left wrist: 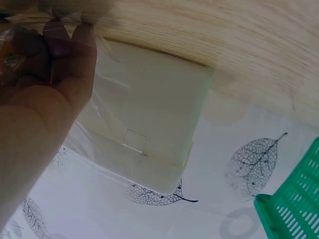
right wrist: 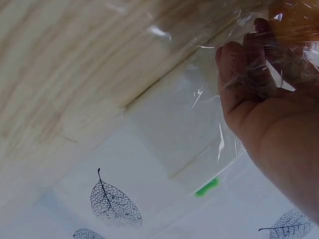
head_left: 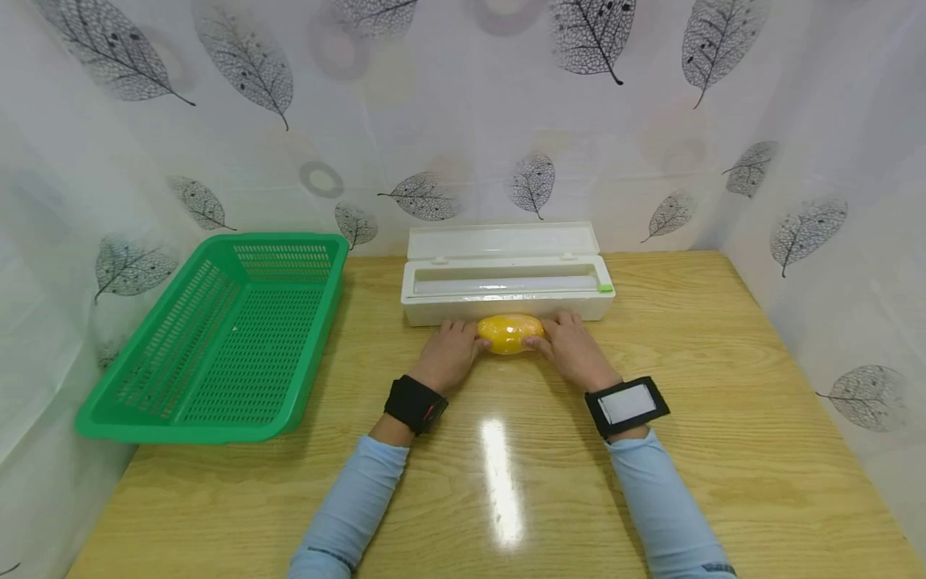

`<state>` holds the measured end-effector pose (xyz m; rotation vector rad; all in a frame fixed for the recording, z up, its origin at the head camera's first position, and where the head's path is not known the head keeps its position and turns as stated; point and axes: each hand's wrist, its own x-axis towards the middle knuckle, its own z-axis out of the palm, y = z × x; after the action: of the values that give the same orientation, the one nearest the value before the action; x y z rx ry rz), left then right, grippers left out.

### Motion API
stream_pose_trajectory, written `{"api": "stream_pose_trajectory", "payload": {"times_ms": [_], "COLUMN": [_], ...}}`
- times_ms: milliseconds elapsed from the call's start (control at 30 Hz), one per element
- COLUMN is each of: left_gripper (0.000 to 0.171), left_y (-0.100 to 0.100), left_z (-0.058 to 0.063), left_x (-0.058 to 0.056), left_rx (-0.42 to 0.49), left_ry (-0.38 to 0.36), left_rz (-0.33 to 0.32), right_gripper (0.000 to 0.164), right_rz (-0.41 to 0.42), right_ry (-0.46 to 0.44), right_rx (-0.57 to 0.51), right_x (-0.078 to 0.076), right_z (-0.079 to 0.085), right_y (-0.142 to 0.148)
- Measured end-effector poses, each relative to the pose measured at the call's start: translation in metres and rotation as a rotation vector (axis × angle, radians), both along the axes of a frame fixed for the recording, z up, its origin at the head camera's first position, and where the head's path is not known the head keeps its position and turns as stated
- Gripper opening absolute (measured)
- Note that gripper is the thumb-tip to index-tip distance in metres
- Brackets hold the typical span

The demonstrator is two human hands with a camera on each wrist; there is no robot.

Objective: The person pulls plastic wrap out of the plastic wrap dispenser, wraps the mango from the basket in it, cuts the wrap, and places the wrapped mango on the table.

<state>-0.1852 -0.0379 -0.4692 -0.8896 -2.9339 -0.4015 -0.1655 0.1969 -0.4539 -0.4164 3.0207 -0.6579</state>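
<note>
A glossy yellow mango (head_left: 510, 334) lies crosswise in front of the white cling film dispenser (head_left: 506, 308), with clear film (right wrist: 199, 94) around it. My left hand (head_left: 450, 351) holds its left end, thumb toward me and fingers behind. At the other end my right hand (head_left: 579, 352) grips it in the same way. Both wrist views show the clear film stretched over the fingers and across the dispenser's front. Only an orange-yellow edge of the mango shows beside each hand there.
The dispenser's lid (head_left: 502, 241) stands raised at the back, with a film roll (head_left: 506, 285) inside and a green slider (head_left: 605, 288) at its right end. A green plastic basket (head_left: 307, 362) sits on the left of the wooden table (head_left: 723, 450). Leaf-patterned curtain (head_left: 463, 121) hangs behind.
</note>
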Motion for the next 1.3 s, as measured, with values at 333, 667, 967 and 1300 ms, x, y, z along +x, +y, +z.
{"api": "stream_pose_trajectory", "payload": {"times_ms": [333, 667, 967, 1300], "left_gripper": [0.036, 0.039, 0.043, 0.052], "left_y": [0.001, 0.001, 0.001, 0.006], "left_z": [0.001, 0.003, 0.007, 0.014], "left_x": [0.0, 0.001, 0.002, 0.007], "left_rx": [-0.028, -0.044, -0.012, -0.061], "left_ry": [-0.013, -0.024, -0.077, 0.001], "left_rz": [0.006, 0.006, 0.038, 0.105], "right_gripper": [0.047, 0.042, 0.053, 0.056], "right_rz": [0.008, 0.015, -0.024, -0.036], "right_ry": [-0.017, -0.075, -0.153, -0.125], "right_rx": [-0.07, -0.223, -0.305, -0.277], "right_x": [-0.002, -0.003, -0.001, 0.001], "right_z": [-0.001, -0.002, -0.001, 0.002], "right_y": [0.001, -0.001, 0.002, 0.004]}}
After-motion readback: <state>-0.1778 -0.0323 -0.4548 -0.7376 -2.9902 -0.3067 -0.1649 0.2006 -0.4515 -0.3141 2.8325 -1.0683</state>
